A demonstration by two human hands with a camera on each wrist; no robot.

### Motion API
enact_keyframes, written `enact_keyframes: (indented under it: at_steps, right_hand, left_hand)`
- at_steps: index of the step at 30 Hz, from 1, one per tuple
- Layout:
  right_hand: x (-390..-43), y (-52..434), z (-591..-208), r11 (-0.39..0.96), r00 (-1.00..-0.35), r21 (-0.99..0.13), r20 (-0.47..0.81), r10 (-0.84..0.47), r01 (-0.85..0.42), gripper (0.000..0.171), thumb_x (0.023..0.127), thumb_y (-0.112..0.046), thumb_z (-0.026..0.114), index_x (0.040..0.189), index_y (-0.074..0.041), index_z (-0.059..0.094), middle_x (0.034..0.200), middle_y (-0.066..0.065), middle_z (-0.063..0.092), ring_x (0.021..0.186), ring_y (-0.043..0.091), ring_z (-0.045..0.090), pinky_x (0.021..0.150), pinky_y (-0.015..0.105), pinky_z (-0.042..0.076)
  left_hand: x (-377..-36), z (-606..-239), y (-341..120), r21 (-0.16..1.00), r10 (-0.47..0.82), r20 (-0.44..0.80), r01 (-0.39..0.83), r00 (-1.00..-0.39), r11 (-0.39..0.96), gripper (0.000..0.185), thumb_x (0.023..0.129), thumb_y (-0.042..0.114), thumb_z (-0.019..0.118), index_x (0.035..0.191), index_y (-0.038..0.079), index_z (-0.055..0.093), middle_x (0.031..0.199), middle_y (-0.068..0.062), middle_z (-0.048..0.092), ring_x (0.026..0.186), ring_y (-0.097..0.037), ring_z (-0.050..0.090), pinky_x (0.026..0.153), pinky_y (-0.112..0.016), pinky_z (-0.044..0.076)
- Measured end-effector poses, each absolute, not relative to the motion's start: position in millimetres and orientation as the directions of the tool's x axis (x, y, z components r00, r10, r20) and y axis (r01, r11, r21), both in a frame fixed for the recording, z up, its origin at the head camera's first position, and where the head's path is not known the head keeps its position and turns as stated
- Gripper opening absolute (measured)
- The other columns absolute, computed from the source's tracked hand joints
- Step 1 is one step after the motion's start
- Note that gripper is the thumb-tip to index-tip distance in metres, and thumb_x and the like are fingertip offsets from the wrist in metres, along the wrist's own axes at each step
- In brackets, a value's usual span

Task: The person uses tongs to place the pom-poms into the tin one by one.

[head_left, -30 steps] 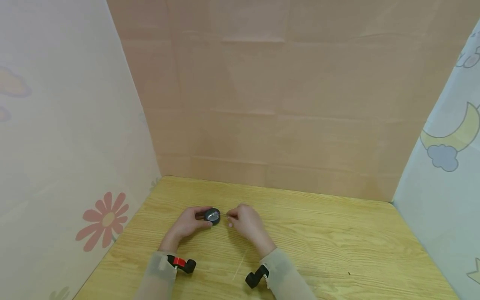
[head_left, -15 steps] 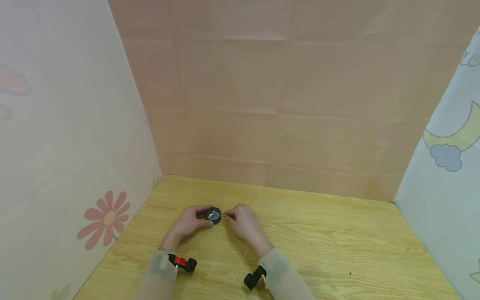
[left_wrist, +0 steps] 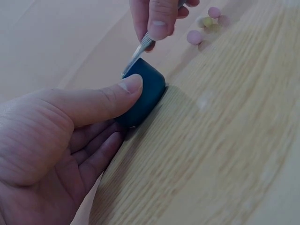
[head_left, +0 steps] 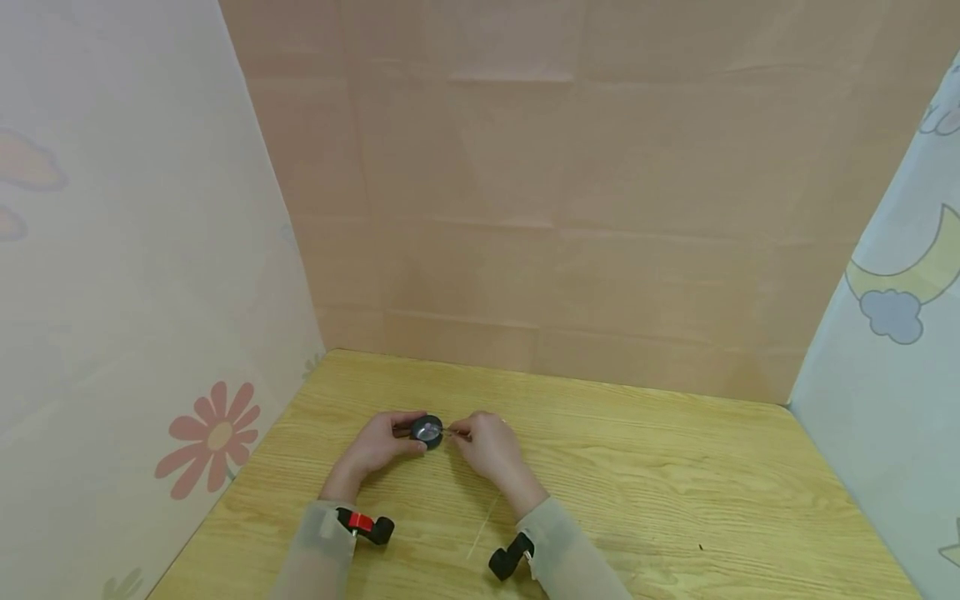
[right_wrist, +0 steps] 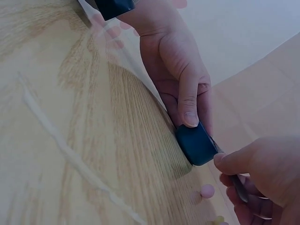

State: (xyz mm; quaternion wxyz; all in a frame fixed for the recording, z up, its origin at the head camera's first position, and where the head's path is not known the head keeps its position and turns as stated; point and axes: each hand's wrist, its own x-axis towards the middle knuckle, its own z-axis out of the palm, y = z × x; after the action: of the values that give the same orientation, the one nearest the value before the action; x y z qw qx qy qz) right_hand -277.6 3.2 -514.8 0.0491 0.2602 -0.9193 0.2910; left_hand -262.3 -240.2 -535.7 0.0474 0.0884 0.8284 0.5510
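Note:
My left hand (head_left: 377, 443) grips a small round dark blue container (head_left: 427, 431) standing on its base on the table, thumb on the near side and fingers behind. Its shiny inside shows in the head view. My right hand (head_left: 489, 447) pinches metal tweezers (left_wrist: 143, 45) with a ridged grip. Their tips reach over the container's rim and are partly hidden from both wrist cameras. Beside the right hand, in the left wrist view, lie a pink ball (left_wrist: 194, 37), a second pink ball (left_wrist: 214, 12) and a yellow ball (left_wrist: 207, 21).
A thin pale strip (head_left: 483, 527) runs along the wooden table (head_left: 637, 483) between the forearms. One dark speck (head_left: 701, 547) lies to the right. A brown panel (head_left: 480, 208) stands behind, with printed white walls on both sides. Each wrist carries a black camera mount (head_left: 512, 557).
My right hand has shifted slightly left toward the container and now covers a ball seen beside its fingers earlier. The purplish spot at the tweezers' tip no longer shows. My left hand stays put.

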Motion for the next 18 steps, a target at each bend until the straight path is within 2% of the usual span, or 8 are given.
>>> enact_keyframes:
  at_steps: [18]
  right_hand:
    - [-276.4,6.6,-511.8,0.691,-0.854,-0.509,0.235,-0.464,-0.514,0.014,0.099,-0.024,0.08,0.111,-0.021,0.087,0.093,-0.006,0.073,0.079,0.007,0.064,0.064,0.026,0.052]
  left_hand:
    - [-263.9,-537.1,-241.2,0.913,0.208,0.008,0.092,-0.978,0.398,0.058,0.093,0.013,0.086,0.147,0.004,0.065,0.14,-0.018,0.068,0.128,-0.036,0.066,0.108,-0.051,0.052]
